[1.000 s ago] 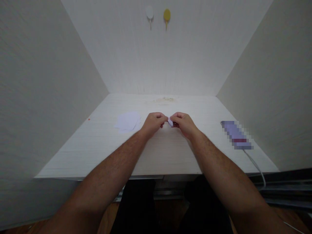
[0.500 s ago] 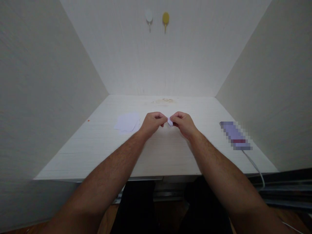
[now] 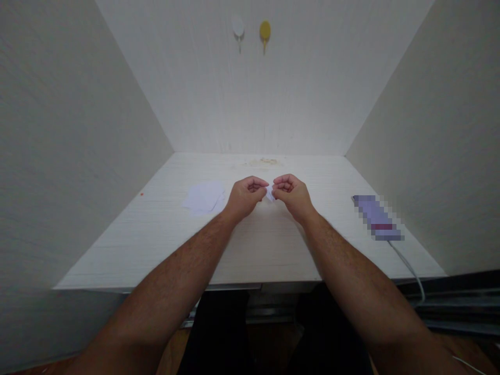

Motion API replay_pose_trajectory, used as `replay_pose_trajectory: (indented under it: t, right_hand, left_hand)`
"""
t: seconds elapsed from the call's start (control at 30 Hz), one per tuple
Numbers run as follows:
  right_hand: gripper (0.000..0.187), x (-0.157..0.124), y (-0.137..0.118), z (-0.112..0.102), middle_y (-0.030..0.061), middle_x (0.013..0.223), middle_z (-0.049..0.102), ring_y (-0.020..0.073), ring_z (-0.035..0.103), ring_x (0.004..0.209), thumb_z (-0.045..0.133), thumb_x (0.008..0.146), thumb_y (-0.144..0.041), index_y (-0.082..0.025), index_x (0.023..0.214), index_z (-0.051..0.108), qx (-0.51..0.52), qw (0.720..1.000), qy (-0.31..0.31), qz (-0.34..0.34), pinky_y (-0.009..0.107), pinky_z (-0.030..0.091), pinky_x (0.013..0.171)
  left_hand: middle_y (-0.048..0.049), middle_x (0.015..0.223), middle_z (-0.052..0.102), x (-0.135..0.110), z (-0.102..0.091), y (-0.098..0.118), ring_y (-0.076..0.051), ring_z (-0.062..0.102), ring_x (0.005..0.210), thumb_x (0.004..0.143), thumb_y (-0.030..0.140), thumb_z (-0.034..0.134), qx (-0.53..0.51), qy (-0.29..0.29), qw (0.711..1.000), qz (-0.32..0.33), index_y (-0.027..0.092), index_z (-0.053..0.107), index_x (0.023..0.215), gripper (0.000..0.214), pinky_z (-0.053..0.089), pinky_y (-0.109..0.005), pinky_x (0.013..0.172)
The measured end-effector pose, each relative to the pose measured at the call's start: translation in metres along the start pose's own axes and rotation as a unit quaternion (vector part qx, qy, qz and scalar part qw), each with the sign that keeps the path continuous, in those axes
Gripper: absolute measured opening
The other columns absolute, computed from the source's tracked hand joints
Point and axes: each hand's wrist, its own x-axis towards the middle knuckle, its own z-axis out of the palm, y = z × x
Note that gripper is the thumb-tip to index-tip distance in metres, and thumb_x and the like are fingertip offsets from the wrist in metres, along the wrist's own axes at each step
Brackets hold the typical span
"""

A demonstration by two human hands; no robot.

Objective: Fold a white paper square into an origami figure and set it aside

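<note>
A small piece of white paper (image 3: 270,194) is held up over the middle of the table, between my two hands. My left hand (image 3: 248,196) pinches its left side with thumb and fingers. On the other side my right hand (image 3: 290,194) grips it the same way. Part of the paper is covered by the fingertips, so its folds cannot be made out. Left of my left hand, several loose white paper sheets (image 3: 203,197) lie overlapping on the table.
The pale wood-grain table (image 3: 265,245) is walled on three sides. A blurred-out phone-like device (image 3: 377,216) with a white cable (image 3: 408,268) lies at the right. A white hook (image 3: 238,27) and a yellow hook (image 3: 265,30) are on the back wall. A tiny orange speck (image 3: 141,194) sits at far left.
The fingers of both hands have shifted on the small paper, the upper fingers lifting a little away from the thumbs. The loose sheets and the device lie as before.
</note>
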Motion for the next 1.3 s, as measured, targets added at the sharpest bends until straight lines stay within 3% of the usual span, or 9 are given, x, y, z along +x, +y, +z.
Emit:
replay_pose_trajectory:
  t: [0.27, 0.43, 0.57, 0.73, 0.83, 0.93, 1.03, 1.13, 1.3]
  right_hand:
    - [0.028, -0.002, 0.000, 0.003, -0.0001, 0.075, 0.065, 0.0128, 0.060, 0.067, 0.075, 0.062, -0.028, -0.020, 0.085, 0.060, -0.071, 0.996, -0.001, -0.046, 0.027, 0.049, 0.063]
    - [0.027, -0.008, -0.004, 0.004, 0.0018, 0.080, 0.067, 0.0128, 0.059, 0.069, 0.075, 0.066, -0.030, -0.020, 0.088, 0.063, -0.124, 0.988, -0.003, -0.091, 0.027, 0.049, 0.061]
    - [0.015, -0.011, -0.006, 0.004, 0.0002, 0.072, 0.065, 0.0111, 0.055, 0.061, 0.071, 0.071, -0.030, -0.019, 0.079, 0.064, -0.188, 0.977, 0.005, -0.101, 0.026, 0.046, 0.058]
    - [0.012, -0.010, -0.006, 0.002, -0.0013, 0.067, 0.064, 0.0100, 0.053, 0.056, 0.069, 0.071, -0.028, -0.018, 0.075, 0.064, -0.198, 0.973, 0.033, -0.111, 0.024, 0.042, 0.054]
    - [0.011, -0.009, -0.006, 0.002, -0.0006, 0.069, 0.065, 0.0109, 0.055, 0.058, 0.069, 0.071, -0.027, -0.018, 0.074, 0.063, -0.220, 0.967, 0.028, -0.127, 0.024, 0.044, 0.056]
    - [0.012, -0.009, -0.006, 0.003, 0.0010, 0.072, 0.066, 0.0121, 0.057, 0.062, 0.069, 0.073, -0.030, -0.019, 0.073, 0.064, -0.241, 0.958, 0.022, -0.156, 0.026, 0.047, 0.059]
    - [0.019, -0.010, -0.005, 0.003, 0.0026, 0.079, 0.068, 0.0126, 0.059, 0.065, 0.072, 0.072, -0.034, -0.018, 0.082, 0.067, -0.231, 0.959, 0.010, -0.166, 0.027, 0.050, 0.062]
    - [0.026, -0.011, -0.004, 0.003, 0.0026, 0.078, 0.068, 0.0122, 0.059, 0.064, 0.074, 0.072, -0.038, -0.018, 0.087, 0.069, -0.219, 0.963, -0.002, -0.158, 0.026, 0.050, 0.061]
    - [0.022, -0.012, -0.005, 0.004, 0.0020, 0.072, 0.067, 0.0109, 0.056, 0.057, 0.075, 0.071, -0.036, -0.017, 0.079, 0.069, -0.191, 0.971, 0.010, -0.142, 0.025, 0.047, 0.055]
  left_hand:
    - [-0.0002, 0.067, 0.064, 0.002, -0.003, -0.007, -0.010, 0.054, 0.057, 0.070, 0.033, 0.074, 0.054, -0.040, 0.996, 0.050, 0.017, 0.065, 0.077, 0.020, 0.044, -0.023, 0.055]
    - [0.0007, 0.067, 0.063, 0.003, -0.004, -0.006, -0.009, 0.054, 0.057, 0.067, 0.031, 0.077, -0.050, -0.018, 0.998, 0.028, 0.017, 0.062, 0.076, 0.022, 0.044, -0.023, 0.056]
    - [0.0009, 0.068, 0.063, 0.005, -0.005, -0.009, -0.009, 0.055, 0.059, 0.067, 0.030, 0.077, -0.090, -0.014, 0.996, 0.016, 0.016, 0.061, 0.078, 0.024, 0.046, -0.023, 0.059]
    - [0.0001, 0.069, 0.063, 0.004, -0.007, -0.010, -0.009, 0.054, 0.057, 0.070, 0.031, 0.075, 0.045, -0.035, 0.997, 0.055, 0.016, 0.063, 0.078, 0.021, 0.043, -0.023, 0.056]
    - [-0.0020, 0.074, 0.065, 0.002, -0.008, -0.007, -0.011, 0.056, 0.062, 0.071, 0.031, 0.075, 0.150, -0.007, 0.981, 0.125, 0.016, 0.066, 0.078, 0.018, 0.046, -0.024, 0.060]
    - [-0.0033, 0.078, 0.067, 0.002, -0.010, -0.005, -0.013, 0.058, 0.071, 0.070, 0.028, 0.075, 0.189, 0.004, 0.965, 0.183, 0.018, 0.068, 0.075, 0.014, 0.047, -0.026, 0.067]
    - [-0.0023, 0.073, 0.068, 0.004, -0.009, -0.005, -0.013, 0.058, 0.066, 0.068, 0.027, 0.076, 0.137, 0.001, 0.983, 0.126, 0.017, 0.069, 0.073, 0.012, 0.046, -0.026, 0.063]
    - [-0.0014, 0.069, 0.068, 0.006, -0.008, -0.008, -0.012, 0.059, 0.062, 0.065, 0.026, 0.078, 0.013, -0.021, 0.999, 0.039, 0.015, 0.067, 0.073, 0.018, 0.046, -0.025, 0.061]
    - [-0.0007, 0.069, 0.067, 0.004, -0.006, -0.011, -0.011, 0.060, 0.059, 0.059, 0.026, 0.084, -0.135, -0.056, 0.989, -0.038, 0.014, 0.064, 0.076, 0.029, 0.048, -0.025, 0.061]
